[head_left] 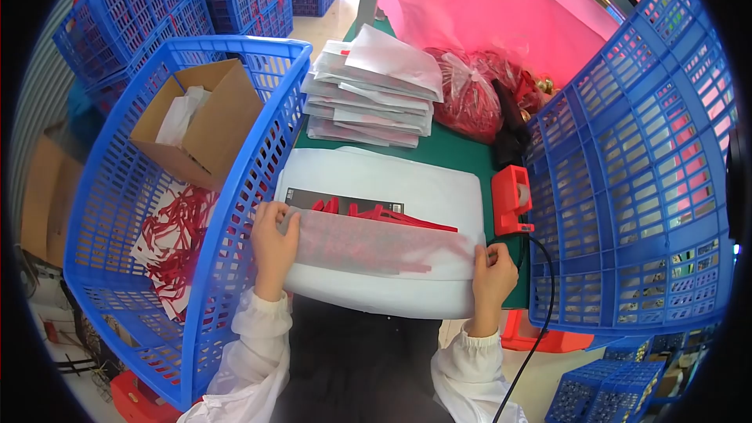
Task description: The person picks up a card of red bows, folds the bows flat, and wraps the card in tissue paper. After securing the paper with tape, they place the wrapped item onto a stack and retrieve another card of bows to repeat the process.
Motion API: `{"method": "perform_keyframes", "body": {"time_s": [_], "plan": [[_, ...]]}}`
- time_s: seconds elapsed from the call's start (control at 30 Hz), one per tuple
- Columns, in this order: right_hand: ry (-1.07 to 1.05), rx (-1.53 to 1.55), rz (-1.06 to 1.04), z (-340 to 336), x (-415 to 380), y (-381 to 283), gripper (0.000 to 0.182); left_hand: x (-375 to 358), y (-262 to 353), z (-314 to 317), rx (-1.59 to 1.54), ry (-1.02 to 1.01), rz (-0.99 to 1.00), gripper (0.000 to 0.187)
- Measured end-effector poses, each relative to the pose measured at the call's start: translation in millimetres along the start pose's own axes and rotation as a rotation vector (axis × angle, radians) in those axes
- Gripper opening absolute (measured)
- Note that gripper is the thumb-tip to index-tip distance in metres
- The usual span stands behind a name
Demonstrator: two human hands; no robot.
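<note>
A thin, see-through white sheet (376, 244) is folded up over red ribbons (392, 215) and a dark printed card (301, 198). My left hand (274, 244) pinches the sheet's left end, thumb on top. At the opposite end my right hand (493, 270) has its fingers closed on the sheet's right corner. Ribbon ends show faintly through the sheet, while the card's lower part is hidden. Beneath everything lies a stack of white sheets (439, 176) on the green table (462, 155).
Behind the sheets stands a pile of folded white packets (372, 98) beside a bag of red ribbons (466, 98). A red tape dispenser (511, 200) stands at right, near a blue crate (627, 188). The left blue crate (227, 266) holds a cardboard box (200, 121) and ribboned pieces.
</note>
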State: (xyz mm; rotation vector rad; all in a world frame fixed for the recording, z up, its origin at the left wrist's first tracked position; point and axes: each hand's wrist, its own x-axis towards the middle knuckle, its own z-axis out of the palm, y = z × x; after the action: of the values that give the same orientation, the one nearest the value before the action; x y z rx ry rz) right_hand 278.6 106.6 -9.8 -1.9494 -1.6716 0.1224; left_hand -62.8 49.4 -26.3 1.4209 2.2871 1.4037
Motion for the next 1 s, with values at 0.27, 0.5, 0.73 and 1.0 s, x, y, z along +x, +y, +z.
{"method": "perform_keyframes", "body": {"time_s": [0.27, 0.5, 0.73, 1.0], "plan": [[0.105, 0.411, -0.392, 9.7, 14.1, -57.1, 0.015, 0.7, -2.9, 2.4, 0.058, 0.003, 0.006, 0.019], [-0.477, 0.498, -0.25, 30.8, 32.4, -93.9, 0.028, -3.2, -6.2, 4.4, 0.024, 0.035, -0.007, 0.036], [-0.454, 0.497, -0.397, 50.9, 20.0, -99.9, 0.034, -3.1, -8.4, 4.7, -0.014, 0.062, 0.0, 0.043], [-0.435, 0.512, -0.384, 57.0, 17.3, -102.0, 0.034, -2.1, -7.5, 3.6, -0.019, 0.04, -0.014, 0.04]]}}
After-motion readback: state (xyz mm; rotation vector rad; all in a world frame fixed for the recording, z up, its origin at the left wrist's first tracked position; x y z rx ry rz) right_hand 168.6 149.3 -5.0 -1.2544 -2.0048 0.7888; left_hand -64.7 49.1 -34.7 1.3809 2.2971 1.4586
